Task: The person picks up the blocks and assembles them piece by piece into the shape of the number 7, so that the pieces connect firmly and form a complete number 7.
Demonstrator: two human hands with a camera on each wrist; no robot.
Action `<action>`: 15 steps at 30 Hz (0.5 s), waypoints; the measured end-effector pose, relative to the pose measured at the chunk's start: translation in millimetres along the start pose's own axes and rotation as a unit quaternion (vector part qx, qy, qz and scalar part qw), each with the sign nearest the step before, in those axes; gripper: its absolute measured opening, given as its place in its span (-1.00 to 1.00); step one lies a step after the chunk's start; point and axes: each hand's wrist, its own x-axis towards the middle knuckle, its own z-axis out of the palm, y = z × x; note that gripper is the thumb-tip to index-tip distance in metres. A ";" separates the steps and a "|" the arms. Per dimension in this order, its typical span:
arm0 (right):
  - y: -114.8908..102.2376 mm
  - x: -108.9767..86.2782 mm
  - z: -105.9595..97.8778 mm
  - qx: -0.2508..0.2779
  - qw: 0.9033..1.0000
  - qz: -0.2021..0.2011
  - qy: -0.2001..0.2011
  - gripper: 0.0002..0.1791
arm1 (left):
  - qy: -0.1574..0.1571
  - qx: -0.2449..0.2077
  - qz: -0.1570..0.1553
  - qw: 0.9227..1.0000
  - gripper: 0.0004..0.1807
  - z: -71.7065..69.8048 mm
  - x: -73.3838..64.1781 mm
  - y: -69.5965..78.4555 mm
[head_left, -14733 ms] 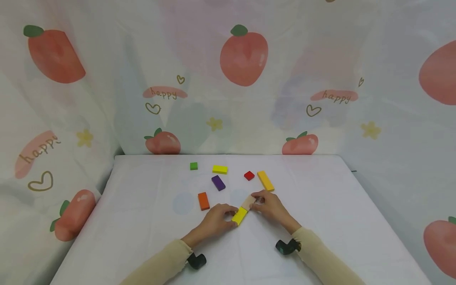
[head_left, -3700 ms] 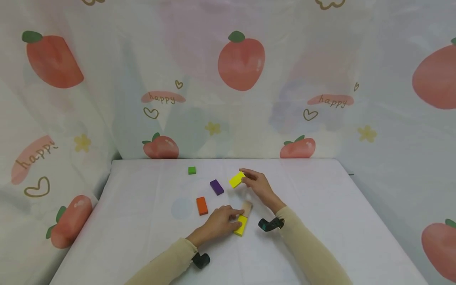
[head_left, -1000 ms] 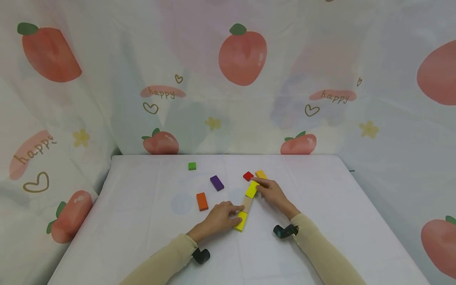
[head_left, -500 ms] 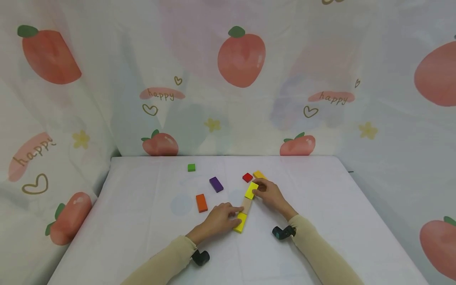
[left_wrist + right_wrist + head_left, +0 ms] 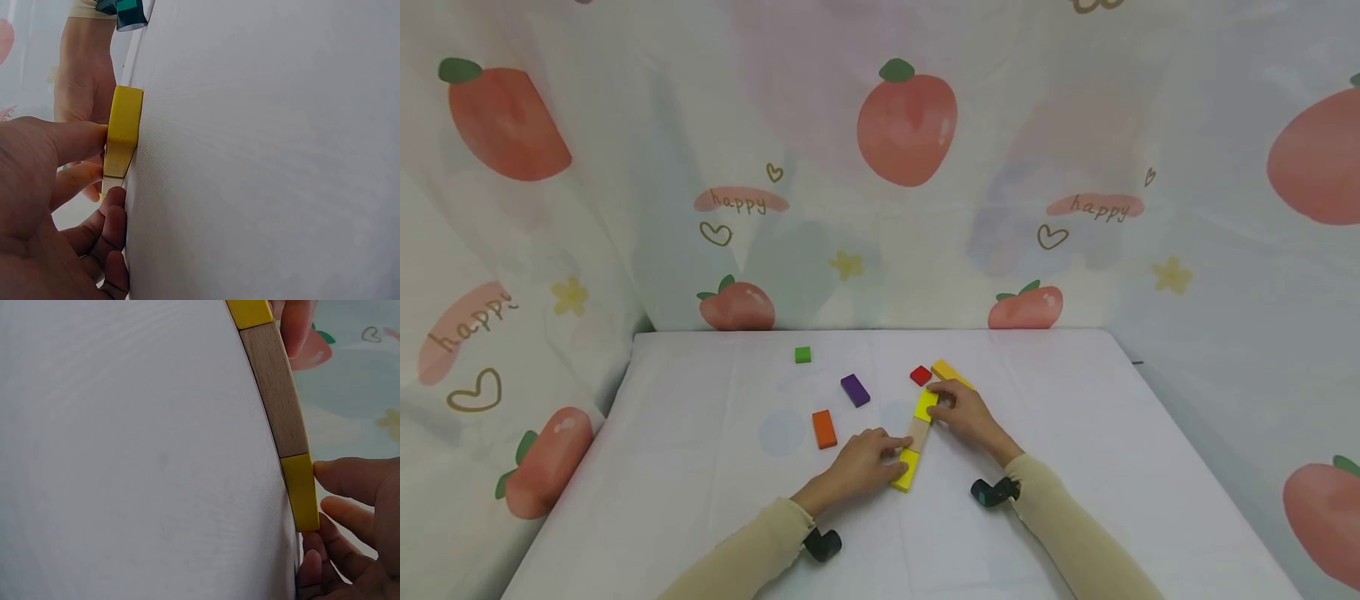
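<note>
Wooden block (image 5: 275, 390) lies end to end between two yellow blocks (image 5: 300, 490).

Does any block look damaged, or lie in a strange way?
Nothing stands out. The wooden block meets the near yellow block and the far yellow block end to end, with no damage visible. The orange block and purple block lie loose at different angles.

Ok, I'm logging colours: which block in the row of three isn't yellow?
The wood-grained middle block; the near block and far block at its ends are yellow.
</note>
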 end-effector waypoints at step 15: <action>-1.4 -1.2 -0.9 -0.023 1.000 0.002 -0.011 -0.55 | 0.003 -0.005 0.002 1.000 -0.48 -0.2 -2.1 1.2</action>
